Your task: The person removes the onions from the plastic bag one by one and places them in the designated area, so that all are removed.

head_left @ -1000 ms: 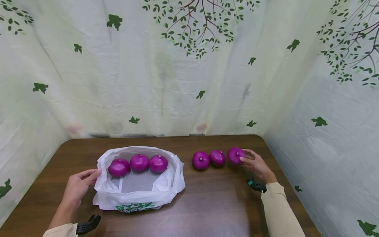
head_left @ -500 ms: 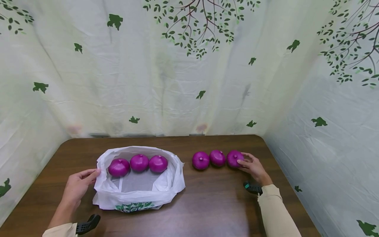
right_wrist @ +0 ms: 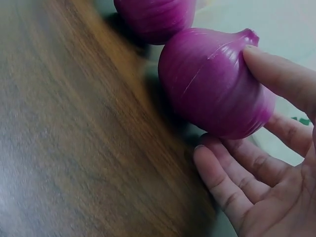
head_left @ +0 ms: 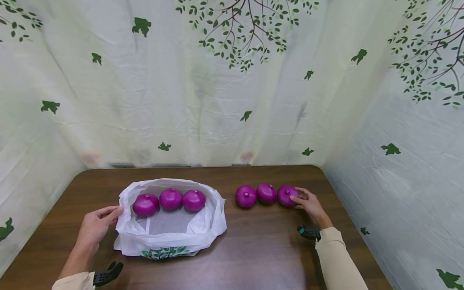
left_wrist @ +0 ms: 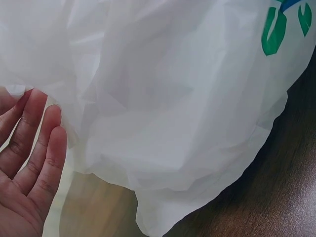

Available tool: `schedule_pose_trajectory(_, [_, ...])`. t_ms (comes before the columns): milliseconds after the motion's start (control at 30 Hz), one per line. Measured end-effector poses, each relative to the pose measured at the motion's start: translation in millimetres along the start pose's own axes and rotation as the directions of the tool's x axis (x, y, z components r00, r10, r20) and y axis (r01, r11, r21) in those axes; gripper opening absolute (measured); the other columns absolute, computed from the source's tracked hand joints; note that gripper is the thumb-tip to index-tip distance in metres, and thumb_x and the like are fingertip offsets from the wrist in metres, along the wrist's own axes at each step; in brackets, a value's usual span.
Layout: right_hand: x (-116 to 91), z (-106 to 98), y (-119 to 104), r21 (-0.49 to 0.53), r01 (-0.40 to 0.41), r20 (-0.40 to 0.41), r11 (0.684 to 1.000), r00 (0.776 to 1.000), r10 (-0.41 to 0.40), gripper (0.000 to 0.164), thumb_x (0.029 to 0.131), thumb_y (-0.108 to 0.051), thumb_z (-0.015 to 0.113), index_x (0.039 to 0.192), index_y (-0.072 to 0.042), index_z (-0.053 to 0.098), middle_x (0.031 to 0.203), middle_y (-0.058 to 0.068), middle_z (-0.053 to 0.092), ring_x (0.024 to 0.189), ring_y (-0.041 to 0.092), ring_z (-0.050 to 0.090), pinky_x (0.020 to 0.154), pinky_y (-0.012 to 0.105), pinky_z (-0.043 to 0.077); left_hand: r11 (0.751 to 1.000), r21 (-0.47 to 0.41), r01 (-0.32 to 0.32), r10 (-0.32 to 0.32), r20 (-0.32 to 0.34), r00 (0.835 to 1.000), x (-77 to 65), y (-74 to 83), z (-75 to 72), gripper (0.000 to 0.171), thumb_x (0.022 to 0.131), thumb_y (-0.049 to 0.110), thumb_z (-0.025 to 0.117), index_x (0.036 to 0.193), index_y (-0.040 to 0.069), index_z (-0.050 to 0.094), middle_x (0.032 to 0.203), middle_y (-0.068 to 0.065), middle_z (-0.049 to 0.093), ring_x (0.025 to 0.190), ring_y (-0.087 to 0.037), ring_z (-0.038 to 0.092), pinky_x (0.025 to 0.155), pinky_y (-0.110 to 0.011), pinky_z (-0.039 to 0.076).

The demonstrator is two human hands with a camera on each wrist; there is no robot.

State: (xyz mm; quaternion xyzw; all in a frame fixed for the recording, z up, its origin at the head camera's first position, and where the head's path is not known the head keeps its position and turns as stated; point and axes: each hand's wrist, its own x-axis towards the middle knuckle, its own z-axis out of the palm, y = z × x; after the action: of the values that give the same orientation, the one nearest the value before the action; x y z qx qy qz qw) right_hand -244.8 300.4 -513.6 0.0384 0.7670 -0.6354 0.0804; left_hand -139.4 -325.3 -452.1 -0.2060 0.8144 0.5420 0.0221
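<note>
My right hand (head_left: 312,207) grips a purple onion (head_left: 285,195) at the right end of a row of three. In the right wrist view, the thumb presses near the neck of that onion (right_wrist: 212,84) and the fingers curl under its side. Its neighbour is the middle onion (head_left: 266,193), then comes the left onion (head_left: 245,196). At the left, my left hand (head_left: 95,227) pinches the rim of a white plastic bag (head_left: 170,241). Three more onions (head_left: 170,199) sit in a line inside the wide-mouthed bag. Close up, the bag's crinkled side (left_wrist: 158,108) hides the fingertips partly.
Everything stands on a brown wooden table (head_left: 253,249). Behind and to the right hang pale curtains (head_left: 203,100) printed with green leaves. A dark band (head_left: 108,274) sits on the left wrist and another (head_left: 309,232) on the right.
My right hand has moved a little left and down with the right-hand onion, bringing it down in line beside the middle one. The left hand and the bag have hardly moved.
</note>
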Motion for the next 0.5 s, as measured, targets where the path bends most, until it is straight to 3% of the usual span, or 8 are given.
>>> schedule_pose_trajectory(267, [-2.5, -1.9, 2.8, -0.011, -0.002, -0.013, 1.0, 1.0, 0.002, 0.061, 0.093, -0.019, 0.066, 0.141, 0.005, 0.037, 0.138, 0.03, 0.044, 0.094, 0.006, 0.06, 0.081, 0.023, 0.052, 1.0, 0.009, 0.001, -0.001, 0.002, 1.0, 0.6, 1.2, 1.1, 0.073, 0.088, 0.052, 0.063, 0.128, -0.009, 0.054, 0.108, -0.009, 0.065, 0.079, -0.005, 0.06, 0.098, -0.072, 0.025])
schedule_pose_trajectory(500, [-4.0, -2.8, 4.5, -0.089, 0.022, 0.005, 0.996, 1.0, -0.021, 0.063, 0.094, -0.024, 0.064, 0.143, 0.005, 0.035, 0.138, 0.03, 0.044, 0.102, 0.012, 0.058, 0.085, 0.026, 0.051, 1.0, 0.008, 0.009, -0.009, 0.005, 1.0, 0.1, 0.6, 1.5, 0.073, 0.088, 0.052, 0.063, 0.129, -0.008, 0.054, 0.109, -0.01, 0.064, 0.08, -0.006, 0.059, 0.098, -0.073, 0.024])
